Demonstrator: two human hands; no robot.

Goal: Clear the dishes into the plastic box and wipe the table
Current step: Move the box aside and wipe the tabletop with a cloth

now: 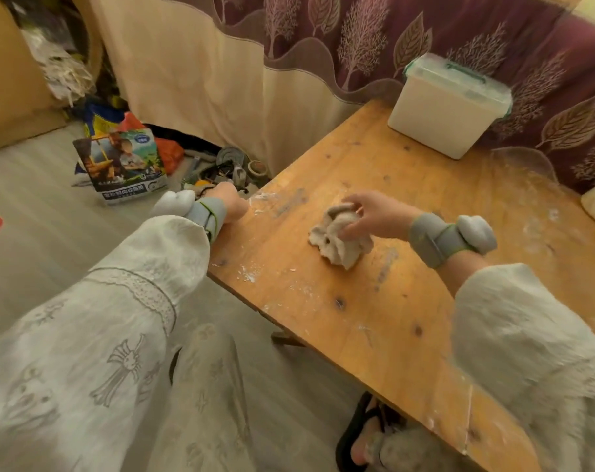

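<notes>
One step in hand: wiping; no dishes show on the wood and the box lid is on, so I judge the clearing done.
Worktop (374,321): bare wood with pale, powdery smears along the left edge, down the near strip and on the right side; these want the most passes.
Box (449,107): white, lidded, standing at the far corner against the curtain, well apart from the rag; wipe up to its foot, with no need to shift it.
Rag (337,241): bunched, lying mid-worktop under the right hand; a lump touches little wood, so flattening it out would lift more with each stroke.
Right hand (369,216): fingers curled over the top of the rag, pinching it and pressing it down; a flatter palm would spread the pressure better.
Left hand (229,206): at the far-left edge of the worktop, seemingly bracing it; the fingers are turned away, so I cannot tell whether they grip the edge or rest loose.
Stroke: best drawn from the far side towards the near edge in overlapping lanes, gathering the dust, not flicking it to the floor.
Risk: dry powder may only smear; folding to a clean face between lanes should help.
</notes>
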